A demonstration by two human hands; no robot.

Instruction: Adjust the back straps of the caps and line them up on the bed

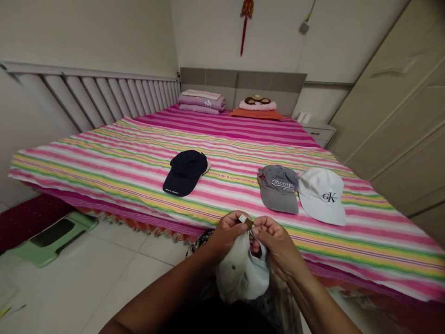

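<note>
Close to my body, in front of the bed's edge, I hold a pale cap with its back opening turned up. My left hand pinches the end of its back strap, where a small white tab and a brownish buckle show. My right hand is closed on the other side of the strap, fingertips at the buckle. On the bed beyond lie a dark navy cap, a grey cap with white lettering, and a white cap marked "CK", whose side touches the grey one.
A striped sheet covers the bed. Folded purple bedding and a pink and orange pile lie by the headboard. A green stool stands on the tiled floor at left; a nightstand is at right.
</note>
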